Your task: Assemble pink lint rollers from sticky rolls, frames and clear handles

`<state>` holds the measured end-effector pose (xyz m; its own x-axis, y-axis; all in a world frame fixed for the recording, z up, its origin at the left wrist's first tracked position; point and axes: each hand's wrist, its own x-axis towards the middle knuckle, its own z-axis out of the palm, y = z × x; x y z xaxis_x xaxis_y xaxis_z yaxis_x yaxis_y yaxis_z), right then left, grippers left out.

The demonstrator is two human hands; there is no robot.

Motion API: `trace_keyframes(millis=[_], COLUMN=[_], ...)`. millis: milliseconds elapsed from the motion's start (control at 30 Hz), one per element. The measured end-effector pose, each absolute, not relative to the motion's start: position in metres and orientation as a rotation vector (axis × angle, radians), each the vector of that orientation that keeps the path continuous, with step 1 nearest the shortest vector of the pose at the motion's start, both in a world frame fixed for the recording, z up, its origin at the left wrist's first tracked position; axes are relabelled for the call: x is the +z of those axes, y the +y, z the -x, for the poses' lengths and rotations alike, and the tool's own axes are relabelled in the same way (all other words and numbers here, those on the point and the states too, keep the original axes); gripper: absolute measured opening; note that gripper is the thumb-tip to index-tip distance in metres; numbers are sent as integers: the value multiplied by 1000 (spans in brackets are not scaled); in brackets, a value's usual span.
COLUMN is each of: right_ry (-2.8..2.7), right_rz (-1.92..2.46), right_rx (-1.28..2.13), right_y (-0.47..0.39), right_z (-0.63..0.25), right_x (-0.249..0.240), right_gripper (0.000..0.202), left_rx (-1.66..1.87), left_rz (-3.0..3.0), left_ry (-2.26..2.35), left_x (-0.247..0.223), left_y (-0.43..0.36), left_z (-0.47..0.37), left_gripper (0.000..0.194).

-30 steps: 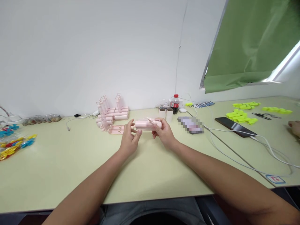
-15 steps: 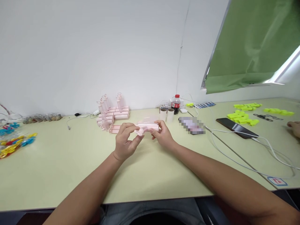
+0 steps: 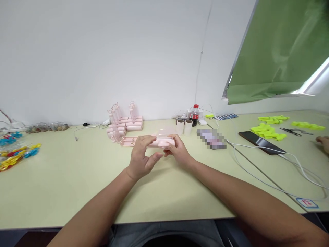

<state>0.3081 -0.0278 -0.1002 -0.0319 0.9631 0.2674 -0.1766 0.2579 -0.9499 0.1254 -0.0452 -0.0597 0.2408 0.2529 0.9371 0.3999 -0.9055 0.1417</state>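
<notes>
A pale pink case with a raised clear flap is held above the table in front of me. My right hand grips the case by its right end, thumb on the near side. At its left end is my left hand, thumb spread away from the fingers. Those fingertips are at the case's edge; whether they touch it I cannot tell. A small light pink piece lies along the case, its outline blurred. Just behind the left hand, flat pink strips rest on the table.
Pink boxes with clear tubes standing on them are by the wall. Two cardboard rolls, a cola bottle, phones and a white cable lie rightward. Neon yellow pieces and another person's hand are far right; colourful bagged pieces left.
The left thumb and fingers have parted from the light pink piece they pinched. That piece now lies along the case. My right hand keeps its hold, and the view has shifted slightly.
</notes>
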Motion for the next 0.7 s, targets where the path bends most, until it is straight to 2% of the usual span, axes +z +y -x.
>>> trace_keyframes(millis=[100,433,567,700], right_ry=[-1202,-1164,-1173,-1186], right_rz=[803,774,784,803], right_rx=[1122,1088,1079,1081], right_y=[-24,-19,-19,-18], right_z=[-315,-320,-319,-320], right_x=[-100,-96,-97,-98], right_gripper=[45,47,47,47], left_rx=[-1664,-1609,-1650,-1721], left_rz=[2405,2338,2359,2467], left_ry=[-670,-873,-795,-516], left_x=[-66,-72,-71,-67], left_y=[-39,-31,-31,-39], left_z=[-127,-129,-126,-126], left_gripper=[45,36,33,35])
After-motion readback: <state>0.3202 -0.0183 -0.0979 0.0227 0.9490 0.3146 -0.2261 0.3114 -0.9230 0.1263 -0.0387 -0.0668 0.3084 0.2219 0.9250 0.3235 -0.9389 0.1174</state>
